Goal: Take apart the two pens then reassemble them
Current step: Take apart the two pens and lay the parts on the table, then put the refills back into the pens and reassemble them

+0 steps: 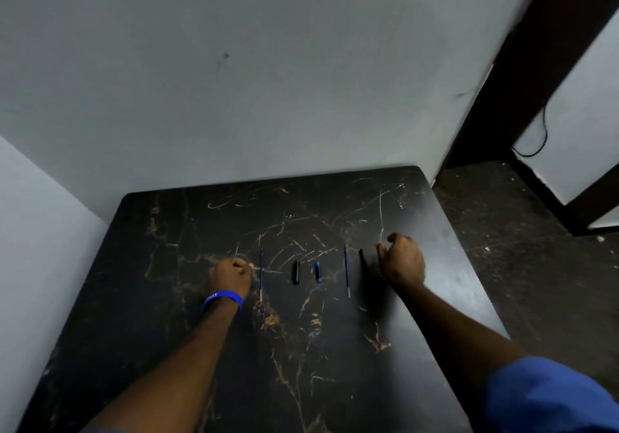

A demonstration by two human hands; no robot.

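Pen parts lie in a row on the dark marbled table (301, 349). From left to right: a thin blue refill (261, 273), a short black cap (296, 272), a short blue piece (318, 271), a second blue refill (347, 270), and a dark pen barrel (361, 256). My left hand (231, 275), wearing a blue wristband, rests curled on the table just left of the first refill. My right hand (403, 258) hovers just right of the dark barrel, fingers loosely bent; no part shows in either hand, and the frame is slightly blurred.
The table stands in a corner against pale walls (234, 80). Its right edge drops to a dark floor (519, 248). A dark door frame (522, 74) and a hanging black cable (539, 141) are at the far right.
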